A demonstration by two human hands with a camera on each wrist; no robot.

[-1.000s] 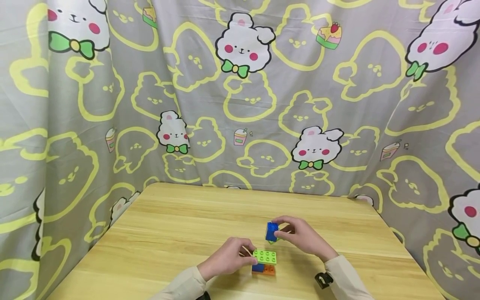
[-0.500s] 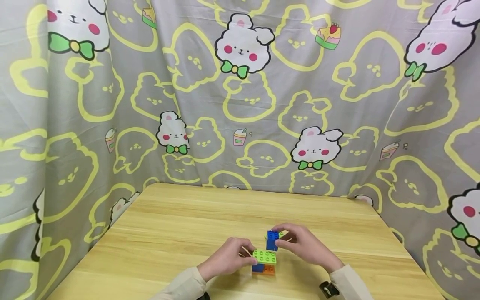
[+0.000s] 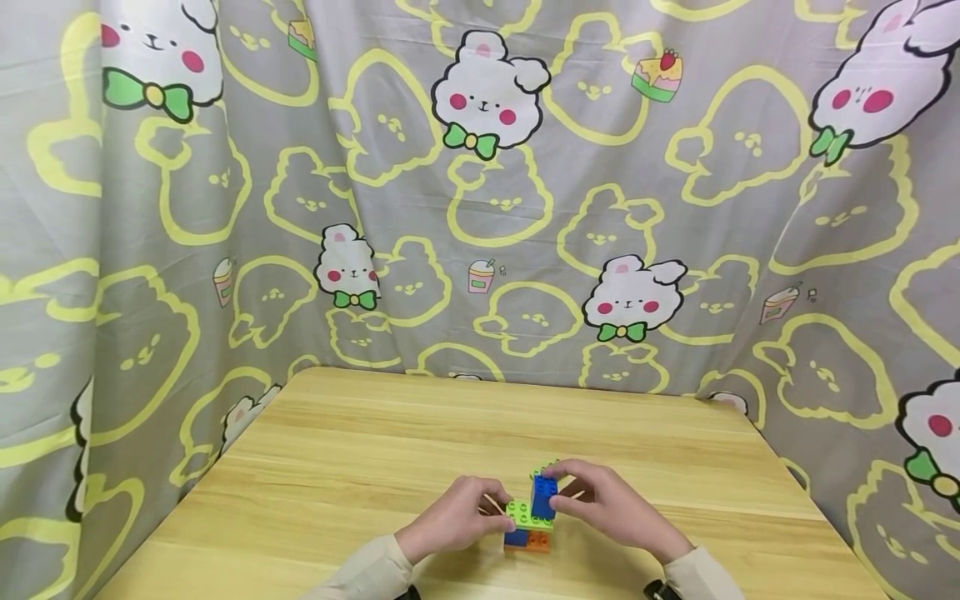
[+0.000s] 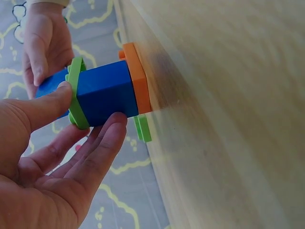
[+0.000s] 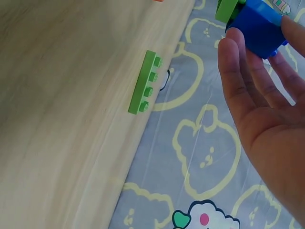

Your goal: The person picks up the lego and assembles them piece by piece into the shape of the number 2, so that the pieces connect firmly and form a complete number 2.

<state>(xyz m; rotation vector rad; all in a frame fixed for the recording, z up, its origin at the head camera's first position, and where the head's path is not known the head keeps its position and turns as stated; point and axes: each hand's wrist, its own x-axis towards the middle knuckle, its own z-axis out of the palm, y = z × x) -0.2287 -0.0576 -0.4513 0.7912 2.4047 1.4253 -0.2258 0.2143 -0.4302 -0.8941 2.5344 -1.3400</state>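
Observation:
My left hand (image 3: 456, 517) holds a small stack of toy building bricks by its left side. The stack has an orange brick plate (image 4: 137, 76) at the bottom, a blue brick (image 4: 106, 90) on it and a light green brick plate (image 3: 517, 513) on top. Between thumb and fingers, my right hand (image 3: 611, 504) grips a second blue brick (image 3: 543, 502), studs up. That brick is at the right end of the green plate's top; whether it is pressed fully onto the studs I cannot tell.
Behind the stack, another light green brick plate (image 5: 142, 83) lies on the wooden table (image 3: 360, 442), partly hidden by the right hand's brick in the head view. A patterned grey curtain (image 3: 420, 208) hangs along the table's far edge and sides.
The right hand has brought its blue brick toward the person and down, from behind the stack to the green plate's right end. The left hand keeps its hold in place.

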